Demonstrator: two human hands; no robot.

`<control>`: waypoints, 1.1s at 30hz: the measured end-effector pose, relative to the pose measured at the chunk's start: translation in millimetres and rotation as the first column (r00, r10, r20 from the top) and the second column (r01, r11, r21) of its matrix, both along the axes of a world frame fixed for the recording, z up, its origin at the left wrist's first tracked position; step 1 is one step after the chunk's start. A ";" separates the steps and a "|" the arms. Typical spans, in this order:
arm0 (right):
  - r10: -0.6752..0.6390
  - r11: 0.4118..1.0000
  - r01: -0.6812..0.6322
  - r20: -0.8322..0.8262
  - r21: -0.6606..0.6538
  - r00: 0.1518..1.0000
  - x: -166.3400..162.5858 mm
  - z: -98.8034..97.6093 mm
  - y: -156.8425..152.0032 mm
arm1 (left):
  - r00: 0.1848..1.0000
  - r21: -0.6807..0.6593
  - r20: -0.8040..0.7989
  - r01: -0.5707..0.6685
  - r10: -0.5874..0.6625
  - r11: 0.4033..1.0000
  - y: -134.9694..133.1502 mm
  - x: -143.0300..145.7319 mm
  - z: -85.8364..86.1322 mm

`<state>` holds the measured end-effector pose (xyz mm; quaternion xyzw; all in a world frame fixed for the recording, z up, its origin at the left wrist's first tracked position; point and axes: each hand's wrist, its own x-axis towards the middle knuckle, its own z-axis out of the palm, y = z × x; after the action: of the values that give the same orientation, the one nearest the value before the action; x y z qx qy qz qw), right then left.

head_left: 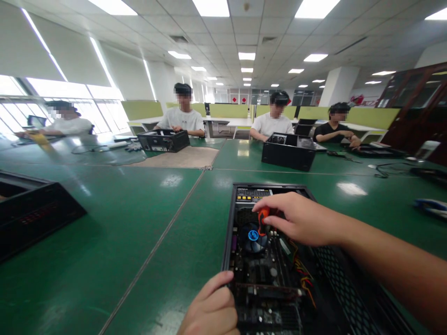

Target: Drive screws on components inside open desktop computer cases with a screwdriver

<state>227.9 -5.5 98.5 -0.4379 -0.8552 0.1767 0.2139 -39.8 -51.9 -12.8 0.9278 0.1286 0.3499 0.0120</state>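
An open black computer case (228, 232) lies in front of me on the green table. My right hand (296, 216) reaches in from the right, thumb and fingers closed on the orange-and-black handle of a screwdriver (263, 219). The handle is upright beside the CPU fan (253, 236) with its blue hub; its tip is hidden. Curled at the case's near left edge, my left hand (214, 307) grips the rim with the thumb on top. The power supply (253, 195) sits at the far end, and coloured cables (303, 274) run along the motherboard's right side.
Another black case (38, 214) stands at the left table edge. Across the table, several people work at cases, such as one (164, 140) on a brown sheet (178, 158) and one (288, 151) straight ahead. Blue-handled pliers (433, 207) and black cables (387, 170) lie at right.
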 end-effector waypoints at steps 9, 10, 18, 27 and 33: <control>0.058 0.995 -0.058 0.001 0.076 0.998 -32.1 -3.3 12.7 | 0.995 -0.102 0.067 -0.061 0.068 0.993 -0.5 4.3 -8.7; 0.059 0.996 -0.059 0.003 0.070 0.998 -31.9 -4.1 12.7 | 0.996 -0.081 0.064 -0.051 0.057 0.995 -0.5 4.1 -7.4; 0.053 0.996 -0.053 -0.004 0.071 0.999 -30.3 -4.0 12.6 | 0.998 -0.036 0.036 -0.046 0.047 0.998 -0.3 1.6 -4.3; 0.005 0.994 -0.010 0.049 0.109 0.999 -34.2 -12.3 15.2 | 0.997 -0.085 0.074 -0.005 0.011 0.996 1.3 0.6 -19.7; -0.058 0.990 0.048 0.076 0.130 0.995 -36.5 -16.9 21.7 | 0.998 -0.049 0.051 0.027 -0.024 0.998 4.3 0.4 -19.5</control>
<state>191.4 16.2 81.6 -0.4527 -0.8606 0.0982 0.2117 -39.4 -47.6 -32.3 0.9196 0.1250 0.3699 0.0430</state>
